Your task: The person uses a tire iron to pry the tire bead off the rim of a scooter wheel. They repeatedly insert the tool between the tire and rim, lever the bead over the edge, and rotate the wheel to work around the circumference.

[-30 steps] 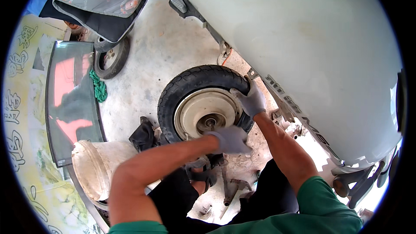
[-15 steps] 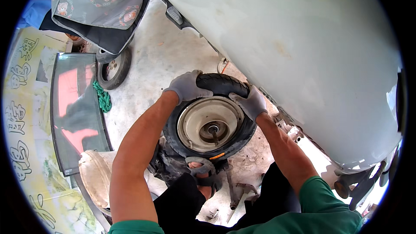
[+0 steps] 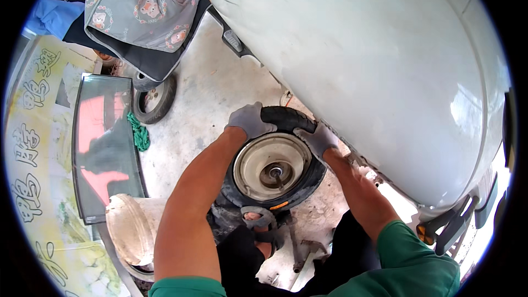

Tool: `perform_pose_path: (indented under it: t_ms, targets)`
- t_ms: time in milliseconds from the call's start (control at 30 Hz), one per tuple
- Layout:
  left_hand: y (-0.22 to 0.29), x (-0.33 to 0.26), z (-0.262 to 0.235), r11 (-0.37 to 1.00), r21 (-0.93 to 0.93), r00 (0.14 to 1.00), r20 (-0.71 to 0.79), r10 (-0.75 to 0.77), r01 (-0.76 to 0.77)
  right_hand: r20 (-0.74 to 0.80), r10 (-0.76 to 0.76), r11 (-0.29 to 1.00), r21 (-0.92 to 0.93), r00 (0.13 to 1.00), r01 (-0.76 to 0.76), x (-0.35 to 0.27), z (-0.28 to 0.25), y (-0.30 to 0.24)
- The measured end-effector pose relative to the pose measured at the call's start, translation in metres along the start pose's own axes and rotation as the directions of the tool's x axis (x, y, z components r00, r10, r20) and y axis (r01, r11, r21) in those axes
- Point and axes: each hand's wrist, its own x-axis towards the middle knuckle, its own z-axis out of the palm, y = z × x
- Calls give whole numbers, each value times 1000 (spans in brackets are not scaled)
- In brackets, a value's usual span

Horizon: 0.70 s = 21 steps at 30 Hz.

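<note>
Beside the pale scooter body (image 3: pixel 385 66), gloved hands (image 3: pixel 250 121) grip tyre (image 3: pixel 286 118)

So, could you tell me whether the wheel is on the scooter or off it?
Off: both gloved hands hold the wheel beside the scooter.

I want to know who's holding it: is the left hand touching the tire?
Touching. The head view shows the gloved left hand gripping the top of the black tire.

You see a pale, stained concrete floor (image 3: pixel 214 93) in bright daylight. A dark-framed glass panel (image 3: pixel 104 148) lies at left beside a yellow printed banner (image 3: pixel 33 187), with 1 worn white plastic bucket (image 3: pixel 132 231) nearby.
</note>
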Motion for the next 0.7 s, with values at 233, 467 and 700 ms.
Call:
perform_pose_path:
  t_ms: [233,467,700]
  targets:
    - [-16,-7,13,997,-81,999,-33,-2,-1,-53,93,879,-464,994,-107,-17,-4,10]
    - [-81,-24,37,933,-328,981,-164,99,-149,-44,170,827,-536,984,-167,-26,-10,22]
    - [-139,-102,94,578,-816,979,-118,-168,1,-51,184,873,-451,982,-186,-29,-7,0]
